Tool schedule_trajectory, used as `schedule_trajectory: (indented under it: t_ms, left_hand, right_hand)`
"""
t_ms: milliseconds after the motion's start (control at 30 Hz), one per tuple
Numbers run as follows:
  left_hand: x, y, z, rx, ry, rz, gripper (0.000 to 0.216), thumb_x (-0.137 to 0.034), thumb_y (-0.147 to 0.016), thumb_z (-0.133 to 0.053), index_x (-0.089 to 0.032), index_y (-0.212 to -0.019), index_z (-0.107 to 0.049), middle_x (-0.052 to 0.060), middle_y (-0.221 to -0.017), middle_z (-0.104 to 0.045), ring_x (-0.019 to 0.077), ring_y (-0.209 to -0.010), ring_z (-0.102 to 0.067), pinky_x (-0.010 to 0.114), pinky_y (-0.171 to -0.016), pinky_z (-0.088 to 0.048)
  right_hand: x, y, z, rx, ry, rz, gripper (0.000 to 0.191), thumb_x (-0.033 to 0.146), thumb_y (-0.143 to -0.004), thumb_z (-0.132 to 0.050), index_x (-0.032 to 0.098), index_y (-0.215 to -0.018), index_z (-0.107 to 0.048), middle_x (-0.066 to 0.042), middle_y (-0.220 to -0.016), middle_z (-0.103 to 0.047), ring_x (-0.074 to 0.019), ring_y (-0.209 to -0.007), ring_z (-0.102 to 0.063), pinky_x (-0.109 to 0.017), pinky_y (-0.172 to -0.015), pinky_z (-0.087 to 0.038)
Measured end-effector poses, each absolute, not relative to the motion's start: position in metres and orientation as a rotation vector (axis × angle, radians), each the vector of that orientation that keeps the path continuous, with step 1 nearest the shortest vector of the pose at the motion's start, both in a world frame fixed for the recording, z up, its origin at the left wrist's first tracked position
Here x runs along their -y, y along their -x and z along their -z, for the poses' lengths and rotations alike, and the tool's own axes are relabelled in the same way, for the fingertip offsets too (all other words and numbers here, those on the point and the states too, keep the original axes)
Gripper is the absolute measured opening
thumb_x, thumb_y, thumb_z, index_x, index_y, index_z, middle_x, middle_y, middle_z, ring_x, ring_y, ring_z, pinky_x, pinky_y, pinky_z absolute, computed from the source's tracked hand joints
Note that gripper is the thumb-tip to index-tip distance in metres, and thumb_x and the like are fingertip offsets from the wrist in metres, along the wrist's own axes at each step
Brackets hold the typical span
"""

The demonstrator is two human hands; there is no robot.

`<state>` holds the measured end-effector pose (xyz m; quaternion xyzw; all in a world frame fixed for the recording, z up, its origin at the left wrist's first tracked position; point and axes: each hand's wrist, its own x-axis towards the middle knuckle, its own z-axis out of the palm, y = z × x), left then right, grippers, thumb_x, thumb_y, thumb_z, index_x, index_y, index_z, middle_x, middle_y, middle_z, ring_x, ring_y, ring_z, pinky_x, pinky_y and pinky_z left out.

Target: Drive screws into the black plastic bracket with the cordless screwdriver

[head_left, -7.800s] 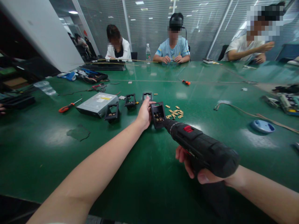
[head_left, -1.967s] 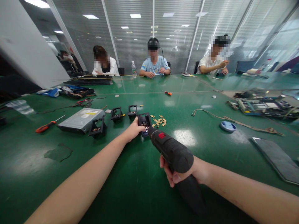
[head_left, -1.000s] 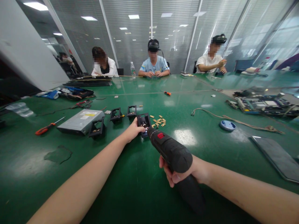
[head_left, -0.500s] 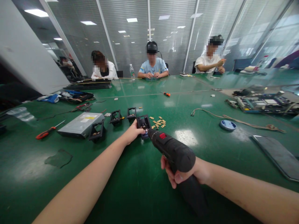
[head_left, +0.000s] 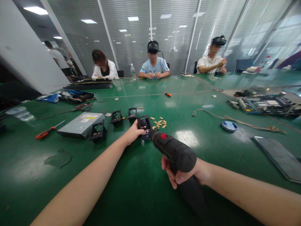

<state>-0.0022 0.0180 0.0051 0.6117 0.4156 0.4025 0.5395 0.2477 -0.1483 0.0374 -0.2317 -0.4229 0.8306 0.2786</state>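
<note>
My left hand reaches forward and grips the left side of a small black plastic frame standing on the green table. My right hand is wrapped round the grip of a black electric screwdriver with a red switch. Its nose points into the lower part of the frame, where brass parts show. Several small brass plates lie just right of the frame.
Three more black frames stand to the left beside a grey optical drive and a red-handled screwdriver. A blue round lid, a strap, circuit boards and a dark tablet lie right. Three people sit at the far side.
Both hands have kept their hold; the screwdriver stays at the frame. The view has shifted slightly, and a person has come into view walking at the far left.
</note>
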Motion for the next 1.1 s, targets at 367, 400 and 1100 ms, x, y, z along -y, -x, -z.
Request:
schedule_trajectory:
  t_ms: [367,400,1100]
  left_hand:
    - [-0.0155,0.0003,-0.0085,-0.993,-1.429,-0.957,0.067,-0.012,-0.057,-0.070,-0.021,-0.120,-0.051,0.001,-0.101,-0.064,0.0198,-0.092,-0.062,0.041,-0.097,-0.047]
    - [-0.0156,0.0005,-0.0084,-0.994,-1.429,-0.956,0.067,-0.012,-0.057,-0.070,-0.021,-0.121,-0.051,0.001,-0.100,-0.064,0.0197,-0.092,-0.062,0.040,-0.097,-0.047]
    - [-0.0166,-0.0025,-0.0057,-1.047,-1.435,-0.976,0.054,-0.019,-0.062,-0.068,-0.022,-0.114,-0.052,0.001,-0.099,-0.063,0.0196,-0.093,-0.061,0.039,-0.093,-0.048]
  right_hand:
    - [0.1480,-0.2467,-0.0404,1.150,0.656,-2.204,0.053,0.018,-0.047,-0.095,0.011,-0.093,-0.069,0.000,-0.064,-0.070,-0.0174,-0.057,-0.070,-0.024,-0.055,-0.053]
    - [0.1482,-0.2466,-0.0406,1.154,0.658,-2.203,0.052,0.018,-0.047,-0.095,0.011,-0.092,-0.069,0.000,-0.063,-0.070,-0.0173,-0.057,-0.070,-0.024,-0.055,-0.053]
    - [0.1506,-0.2481,-0.0385,1.184,0.685,-2.200,0.051,0.015,-0.054,-0.093,0.011,-0.099,-0.069,-0.002,-0.068,-0.072,-0.0192,-0.061,-0.071,-0.028,-0.062,-0.055]
